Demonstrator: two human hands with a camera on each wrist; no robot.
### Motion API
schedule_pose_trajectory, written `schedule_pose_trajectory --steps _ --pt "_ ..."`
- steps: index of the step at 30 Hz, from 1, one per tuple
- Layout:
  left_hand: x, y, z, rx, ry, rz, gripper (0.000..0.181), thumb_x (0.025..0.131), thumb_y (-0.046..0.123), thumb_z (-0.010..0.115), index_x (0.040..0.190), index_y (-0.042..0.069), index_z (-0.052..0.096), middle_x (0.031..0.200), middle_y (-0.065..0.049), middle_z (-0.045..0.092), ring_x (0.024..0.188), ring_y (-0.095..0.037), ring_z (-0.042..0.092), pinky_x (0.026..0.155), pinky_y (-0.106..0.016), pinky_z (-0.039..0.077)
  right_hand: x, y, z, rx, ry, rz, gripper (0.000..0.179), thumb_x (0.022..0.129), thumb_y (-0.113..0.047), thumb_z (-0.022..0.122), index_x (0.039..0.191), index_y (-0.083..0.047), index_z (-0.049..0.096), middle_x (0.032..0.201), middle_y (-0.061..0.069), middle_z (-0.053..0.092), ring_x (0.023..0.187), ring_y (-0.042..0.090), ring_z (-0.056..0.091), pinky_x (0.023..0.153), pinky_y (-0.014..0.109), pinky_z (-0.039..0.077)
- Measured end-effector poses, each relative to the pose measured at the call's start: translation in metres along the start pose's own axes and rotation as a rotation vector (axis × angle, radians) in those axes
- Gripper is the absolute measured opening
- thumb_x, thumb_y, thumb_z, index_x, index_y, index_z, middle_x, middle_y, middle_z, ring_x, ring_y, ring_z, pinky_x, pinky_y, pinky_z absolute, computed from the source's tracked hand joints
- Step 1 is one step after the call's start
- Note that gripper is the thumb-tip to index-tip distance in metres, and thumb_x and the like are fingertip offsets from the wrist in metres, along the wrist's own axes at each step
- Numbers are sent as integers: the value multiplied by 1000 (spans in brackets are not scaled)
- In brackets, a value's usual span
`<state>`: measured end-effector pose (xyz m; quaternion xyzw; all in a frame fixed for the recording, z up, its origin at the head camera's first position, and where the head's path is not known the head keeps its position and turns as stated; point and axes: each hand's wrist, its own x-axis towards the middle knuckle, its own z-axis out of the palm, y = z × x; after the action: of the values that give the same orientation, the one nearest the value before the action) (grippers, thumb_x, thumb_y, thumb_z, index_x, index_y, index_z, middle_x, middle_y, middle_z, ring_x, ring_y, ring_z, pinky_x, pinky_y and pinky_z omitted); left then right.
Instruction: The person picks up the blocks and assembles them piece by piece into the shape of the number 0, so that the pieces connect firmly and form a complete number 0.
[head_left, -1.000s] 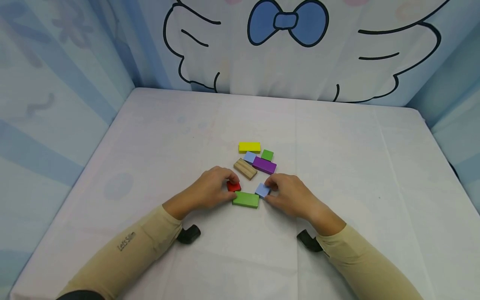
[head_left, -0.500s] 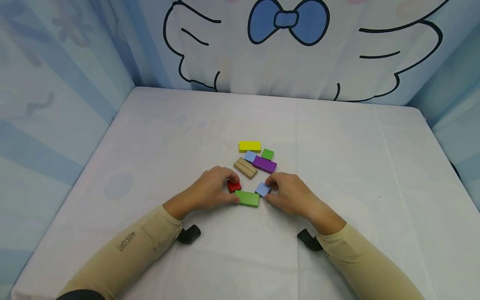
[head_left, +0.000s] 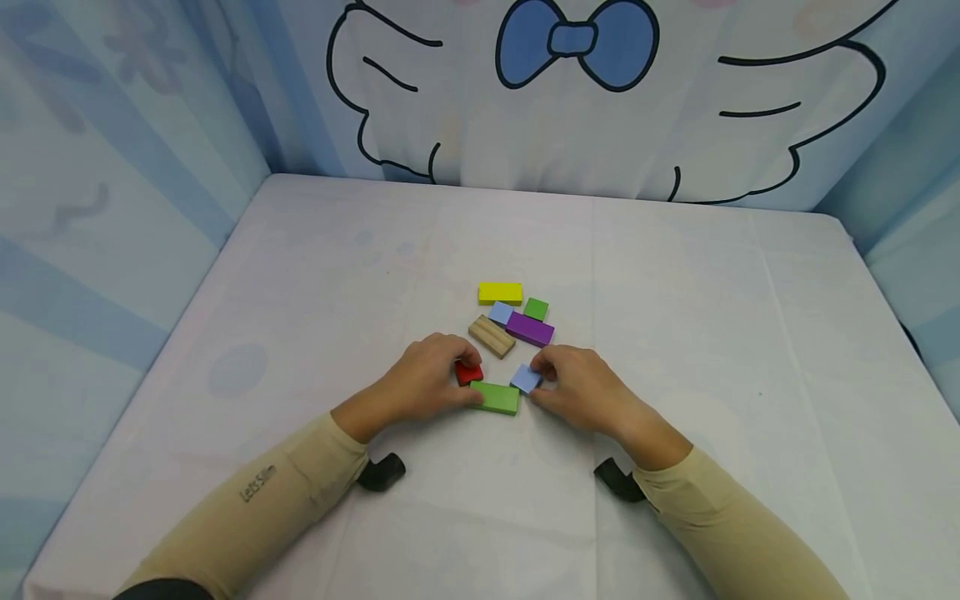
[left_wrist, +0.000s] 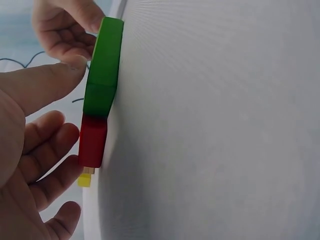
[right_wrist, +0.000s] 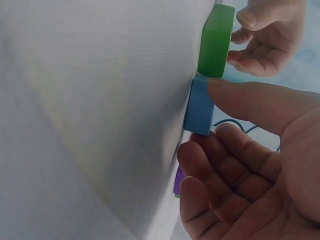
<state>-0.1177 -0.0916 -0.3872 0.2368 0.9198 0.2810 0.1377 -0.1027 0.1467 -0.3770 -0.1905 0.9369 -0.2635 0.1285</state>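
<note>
In the head view, my left hand (head_left: 429, 379) has its thumb on the left end of a light green block (head_left: 497, 398). Its fingertips are at a small red block (head_left: 468, 374), which touches the green block's left back corner. The left wrist view shows the fingers (left_wrist: 60, 145) loosely bent beside the red block (left_wrist: 93, 142). My right hand (head_left: 581, 387) pinches a small light blue block (head_left: 525, 378) between thumb and fingertips, at the green block's right end. In the right wrist view, the blue block (right_wrist: 199, 107) stands close against the green block (right_wrist: 216, 42).
Behind the hands lie a wood-coloured block (head_left: 492, 336), a purple block (head_left: 530, 329), a second light blue block (head_left: 501, 313), a small dark green block (head_left: 536, 308) and a yellow block (head_left: 500, 293). A white cloth covers the table (head_left: 712, 333); patterned curtains stand around it.
My left thumb has moved right, from the green block's left end further onto it. The green block has shifted slightly right. The right hand and the blue block have stayed in place.
</note>
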Motion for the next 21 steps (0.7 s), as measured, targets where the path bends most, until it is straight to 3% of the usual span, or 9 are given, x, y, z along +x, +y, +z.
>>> schedule_pose_trajectory --steps 21 --pt "2 2 2 6 -5 -21 42 81 27 86 112 8 65 106 -1 62 101 -19 54 91 -37 46 0 0 0 -6 0 -12 30 87 -16 75 111 1 67 99 6 66 89 20 59 85 40 51"
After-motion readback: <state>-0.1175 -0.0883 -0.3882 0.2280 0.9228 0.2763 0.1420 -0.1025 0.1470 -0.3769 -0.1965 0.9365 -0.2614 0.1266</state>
